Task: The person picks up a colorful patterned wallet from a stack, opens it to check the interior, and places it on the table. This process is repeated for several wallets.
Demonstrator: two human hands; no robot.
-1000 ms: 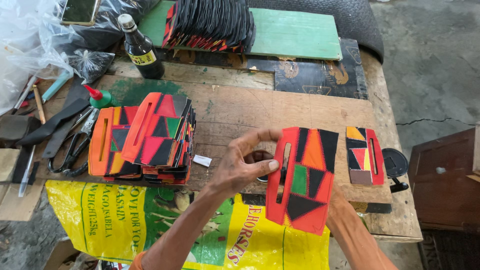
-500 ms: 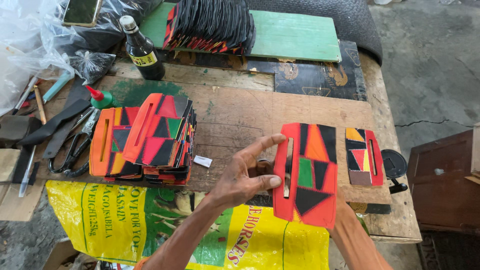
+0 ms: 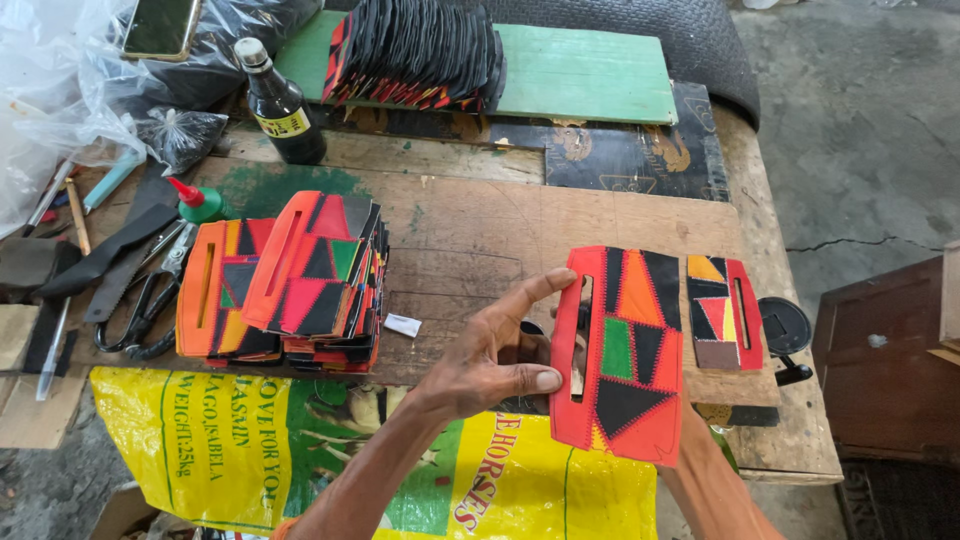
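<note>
I hold up a patchwork leather piece (image 3: 622, 355), red-edged with black, orange and green triangles and a long slot near its left side. My left hand (image 3: 490, 355) pinches its left edge between thumb and forefinger. My right hand is hidden behind the piece; only the right forearm (image 3: 715, 490) shows below it. A smaller matching piece (image 3: 725, 312) lies flat on the wooden board (image 3: 480, 230) just to the right. A tall stack of similar pieces (image 3: 290, 280) rests on the board's left part.
Scissors (image 3: 140, 310), a knife and pens lie at the left. A green-capped glue bottle (image 3: 198, 200), a dark glass bottle (image 3: 283, 105), a fanned row of dark pieces (image 3: 420, 50) on a green plank, and a yellow printed sack (image 3: 300, 460) surround the board. A brown box (image 3: 890, 360) stands right.
The held piece has shifted slightly right and straightened upright. My left fingers moved from spread over its face to pinching its left edge.
</note>
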